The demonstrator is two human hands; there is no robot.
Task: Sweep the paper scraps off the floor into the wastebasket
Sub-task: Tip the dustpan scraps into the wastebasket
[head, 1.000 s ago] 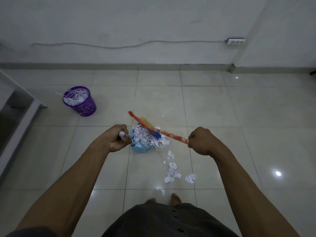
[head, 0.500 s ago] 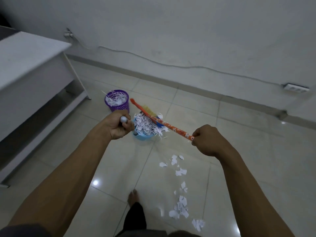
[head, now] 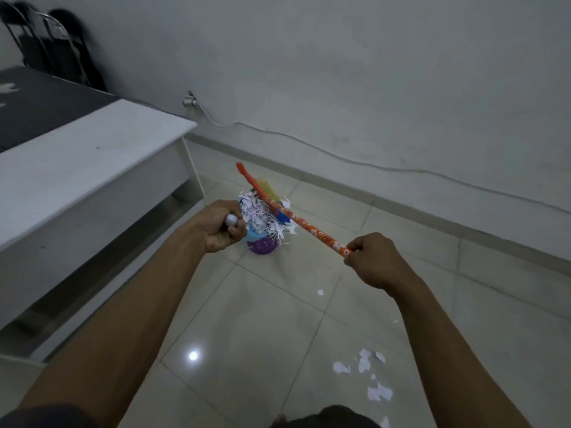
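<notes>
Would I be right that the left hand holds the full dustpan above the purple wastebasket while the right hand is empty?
Not quite: in the head view the right hand is not empty; it grips the orange broom handle. The left hand does hold the full dustpan above the purple wastebasket.

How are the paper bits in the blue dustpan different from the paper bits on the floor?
The dustpan scraps are heaped in one thick pile; the floor scraps are few and scattered apart. The dustpan scraps sit in the blue dustpan, gripped by the left hand, right at the purple wastebasket; the floor scraps lie flat on the tiles, away from the broom in the right hand. Both are torn white paper.
</notes>
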